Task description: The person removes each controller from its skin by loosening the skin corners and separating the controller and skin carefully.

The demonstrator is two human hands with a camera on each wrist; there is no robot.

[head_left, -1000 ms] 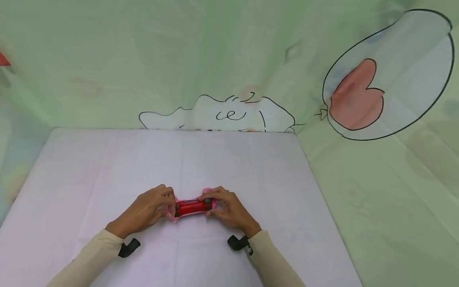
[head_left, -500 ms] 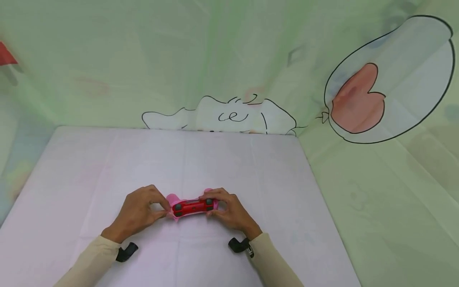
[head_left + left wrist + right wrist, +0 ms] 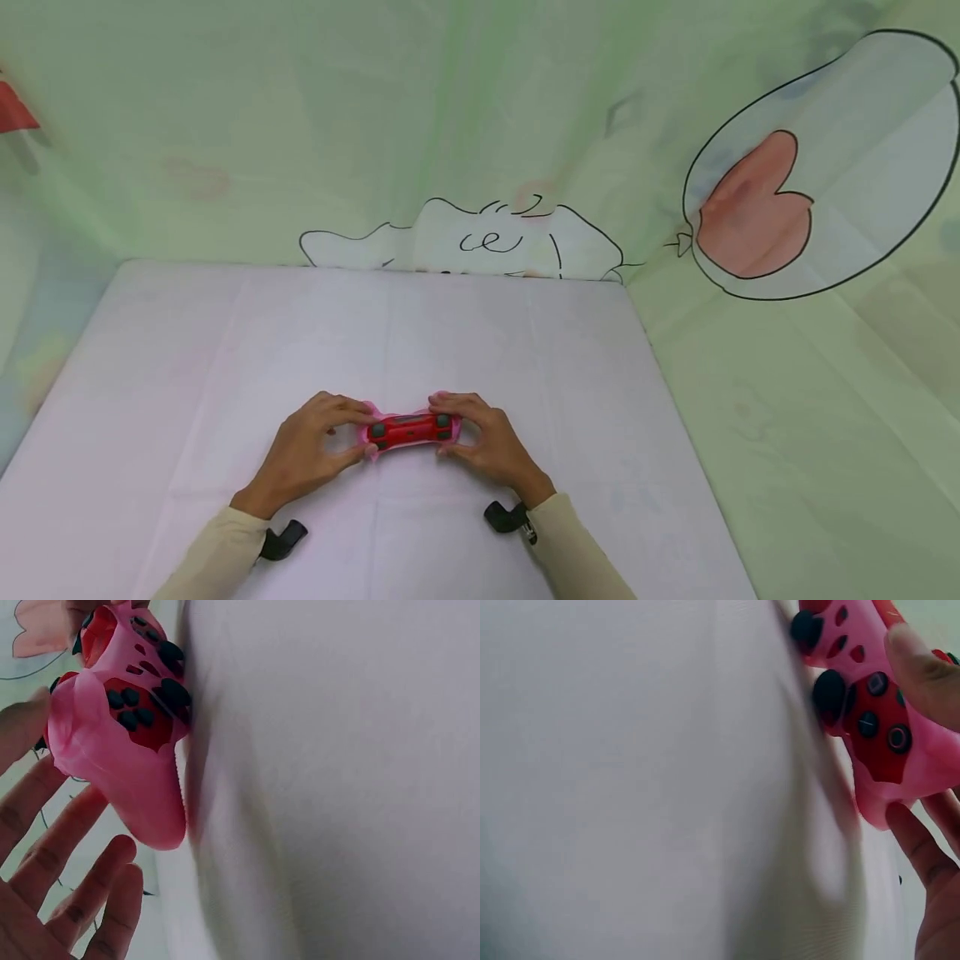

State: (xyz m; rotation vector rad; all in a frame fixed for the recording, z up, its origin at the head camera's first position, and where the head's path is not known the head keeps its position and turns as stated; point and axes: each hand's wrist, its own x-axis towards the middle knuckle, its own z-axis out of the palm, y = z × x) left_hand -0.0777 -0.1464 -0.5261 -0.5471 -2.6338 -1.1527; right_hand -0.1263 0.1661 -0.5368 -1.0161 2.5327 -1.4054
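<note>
A red game controller (image 3: 411, 429) sits in a soft pink cover (image 3: 124, 780), close over the white table in front of the person. Its edge with the dark shoulder buttons faces the head camera. My left hand (image 3: 311, 442) holds the left end between thumb and fingers, while the lower fingers spread loosely in the left wrist view. At the other end, my right hand (image 3: 495, 442) grips with its thumb near and its fingers on the far side. Both wrist views show black thumbsticks (image 3: 829, 691) on the table side and dark buttons (image 3: 131, 709) framed by cut-outs in the cover.
The white-covered table (image 3: 247, 350) spreads out around the hands. Behind it and to the right hangs a green cloth backdrop (image 3: 300, 125) with line drawings and a balloon with a heart. Black wrist mounts (image 3: 283, 540) sit at both sleeves.
The left hand pulled at the cover's left end, drew back a little to the left, then came in again and now holds that end. The right hand kept its grip.
</note>
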